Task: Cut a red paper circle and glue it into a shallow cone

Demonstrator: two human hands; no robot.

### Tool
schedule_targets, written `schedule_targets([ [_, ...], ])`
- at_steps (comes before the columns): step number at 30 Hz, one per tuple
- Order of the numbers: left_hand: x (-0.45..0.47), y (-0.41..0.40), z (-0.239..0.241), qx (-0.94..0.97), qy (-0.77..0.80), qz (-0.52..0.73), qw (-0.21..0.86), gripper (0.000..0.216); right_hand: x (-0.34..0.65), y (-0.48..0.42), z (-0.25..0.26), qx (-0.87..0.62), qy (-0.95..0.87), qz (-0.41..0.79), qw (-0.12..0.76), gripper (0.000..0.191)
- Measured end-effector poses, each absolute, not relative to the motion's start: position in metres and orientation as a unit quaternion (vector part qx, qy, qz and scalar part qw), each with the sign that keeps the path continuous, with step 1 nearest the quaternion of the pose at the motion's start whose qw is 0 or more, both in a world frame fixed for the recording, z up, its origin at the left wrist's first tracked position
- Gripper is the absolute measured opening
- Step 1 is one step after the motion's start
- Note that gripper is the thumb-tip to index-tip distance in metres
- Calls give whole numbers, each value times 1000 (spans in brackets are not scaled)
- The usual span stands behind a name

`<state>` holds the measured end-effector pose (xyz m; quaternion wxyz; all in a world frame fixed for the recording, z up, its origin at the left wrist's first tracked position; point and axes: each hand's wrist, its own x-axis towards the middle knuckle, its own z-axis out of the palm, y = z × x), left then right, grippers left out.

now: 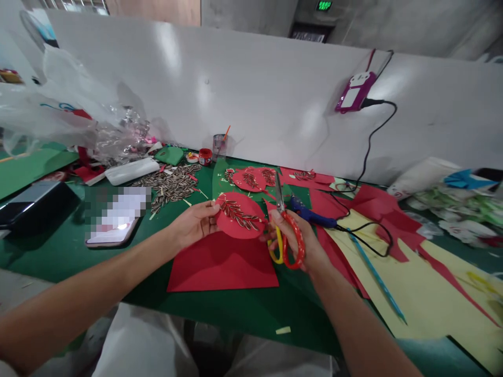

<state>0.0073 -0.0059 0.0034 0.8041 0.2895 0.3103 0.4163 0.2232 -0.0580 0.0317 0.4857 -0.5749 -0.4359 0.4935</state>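
My left hand [196,222] pinches the left edge of a red paper circle [238,230], which carries a leaf-like spray of striped seeds. In my right hand [310,241] is a pair of scissors [294,243] with red and yellow handles, blades pointing up and away. The fingertips of that hand come close to the circle's right edge; whether they touch it I cannot tell. Below the circle a red paper sheet [223,267] lies on the green table. Just beyond are more red circles [251,179] decorated with seeds.
A blue glue gun [314,214] with its cord lies right of the scissors. Farther right are yellow paper [428,283], a teal pencil [377,277] and red scraps. Leftward are a seed pile [173,183], a phone [120,217] and a black box [39,207]. A white partition [255,99] rises behind.
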Motion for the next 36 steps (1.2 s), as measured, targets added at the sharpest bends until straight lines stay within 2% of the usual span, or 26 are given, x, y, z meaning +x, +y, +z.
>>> schedule_targets([
  [7,13,-16,6,284,307,364,832,11,229,-56,21,-546,-446,491,512,47],
  [10,15,-15,10,298,320,313,843,24,231,-55,19,-540,-451,494,511,46],
  [17,22,-13,6,349,365,312,805,23,228,-56,23,-562,-481,465,486,37],
  [21,13,-7,0,325,365,373,789,20,238,-55,27,-607,-530,389,446,35],
  [27,3,0,7,317,346,464,751,18,250,-55,26,-624,-694,182,310,24],
  [31,5,-1,11,306,356,478,742,16,248,-56,21,-614,-741,65,264,29],
  [36,6,0,7,305,361,485,736,19,247,-58,14,-604,-770,8,205,32],
])
